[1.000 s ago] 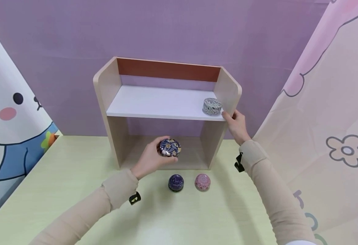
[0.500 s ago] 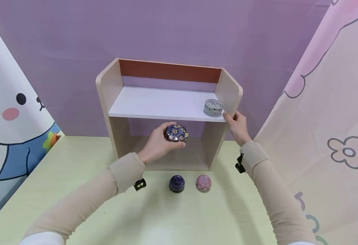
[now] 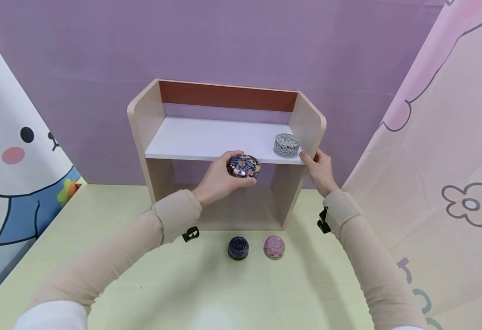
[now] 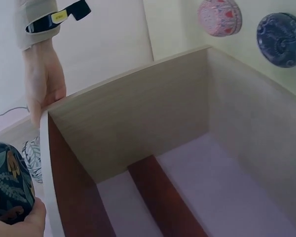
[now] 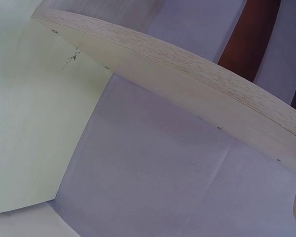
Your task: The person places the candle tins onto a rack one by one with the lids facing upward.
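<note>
Blue-and-yellow tin (image 3: 245, 166) is pinched sideways by fingers of the left hand (image 3: 220, 181), apparently leaving its base free; right panel (image 3: 310, 120) is gripped by the right hand (image 3: 321, 173), likely for steadiness.

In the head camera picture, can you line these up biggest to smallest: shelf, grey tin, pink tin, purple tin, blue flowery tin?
1. Shelf
2. Blue flowery tin
3. Grey tin
Pink tin and purple tin come last; they look alike.
</note>
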Available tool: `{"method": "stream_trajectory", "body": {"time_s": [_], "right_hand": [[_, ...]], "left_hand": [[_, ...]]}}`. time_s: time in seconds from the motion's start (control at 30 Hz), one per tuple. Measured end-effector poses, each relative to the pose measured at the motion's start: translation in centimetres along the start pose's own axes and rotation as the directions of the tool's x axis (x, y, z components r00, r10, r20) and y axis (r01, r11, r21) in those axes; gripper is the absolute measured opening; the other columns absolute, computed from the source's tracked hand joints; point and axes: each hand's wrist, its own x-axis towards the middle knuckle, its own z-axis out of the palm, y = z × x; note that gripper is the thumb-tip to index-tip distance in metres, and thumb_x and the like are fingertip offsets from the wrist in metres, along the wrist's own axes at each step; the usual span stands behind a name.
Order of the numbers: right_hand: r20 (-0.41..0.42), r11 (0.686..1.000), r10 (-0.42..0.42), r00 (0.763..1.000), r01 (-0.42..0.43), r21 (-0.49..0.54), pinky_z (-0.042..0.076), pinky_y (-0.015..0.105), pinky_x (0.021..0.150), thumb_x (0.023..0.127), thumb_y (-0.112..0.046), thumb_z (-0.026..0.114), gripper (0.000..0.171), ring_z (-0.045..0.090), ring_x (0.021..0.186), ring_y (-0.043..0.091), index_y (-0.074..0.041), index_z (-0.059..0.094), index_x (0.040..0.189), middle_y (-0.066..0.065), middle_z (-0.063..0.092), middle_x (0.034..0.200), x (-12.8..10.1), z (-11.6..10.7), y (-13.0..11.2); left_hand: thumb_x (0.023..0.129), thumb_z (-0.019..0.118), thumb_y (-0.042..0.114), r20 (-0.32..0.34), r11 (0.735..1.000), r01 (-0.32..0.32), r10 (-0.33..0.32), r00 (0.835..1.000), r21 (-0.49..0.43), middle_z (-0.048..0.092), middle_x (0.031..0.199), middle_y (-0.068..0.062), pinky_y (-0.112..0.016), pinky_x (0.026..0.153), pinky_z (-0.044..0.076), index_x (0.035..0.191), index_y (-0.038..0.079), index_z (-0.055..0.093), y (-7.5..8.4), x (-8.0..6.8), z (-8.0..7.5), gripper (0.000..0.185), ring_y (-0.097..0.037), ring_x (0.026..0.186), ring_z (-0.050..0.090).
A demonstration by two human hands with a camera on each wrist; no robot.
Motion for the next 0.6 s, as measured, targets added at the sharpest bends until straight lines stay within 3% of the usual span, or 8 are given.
{"method": "stream_trajectory", "body": {"time_s": [0.3, 0.6], "right_hand": [[0.011, 1.000, -0.009, 1.000, 0.009, 0.019, 0.043, 0.029, 0.090, 0.091, -0.029, 0.053, 0.047, 0.050, 0.101, 0.015, -0.003, 0.049, 0.129, 0.017, 0.053, 0.125, 0.0, -0.1, 0.1], [0.016, 1.000, -0.030, 0.999, 0.030, 0.007, 0.042, 0.022, 0.083, 0.091, -0.030, 0.053, 0.047, 0.050, 0.098, 0.013, -0.003, 0.049, 0.129, 0.016, 0.054, 0.122, -0.1, -0.1, 0.1]], "left_hand": [[0.071, 0.078, 0.029, 0.005, 0.999, -0.022, 0.022, 1.000, -0.047, 0.048, 0.128, -0.007, -0.032, 0.090, 0.049, 0.137, 0.015, 0.038, 1.2, 1.8, 0.0, 0.078, -0.020, 0.111, 0.053], [0.071, 0.078, 0.029, -0.031, 0.998, -0.039, 0.038, 0.999, -0.040, 0.048, 0.129, -0.008, -0.032, 0.091, 0.048, 0.137, 0.012, 0.038, 2.2, 3.4, -0.1, 0.079, -0.019, 0.111, 0.052]]}}
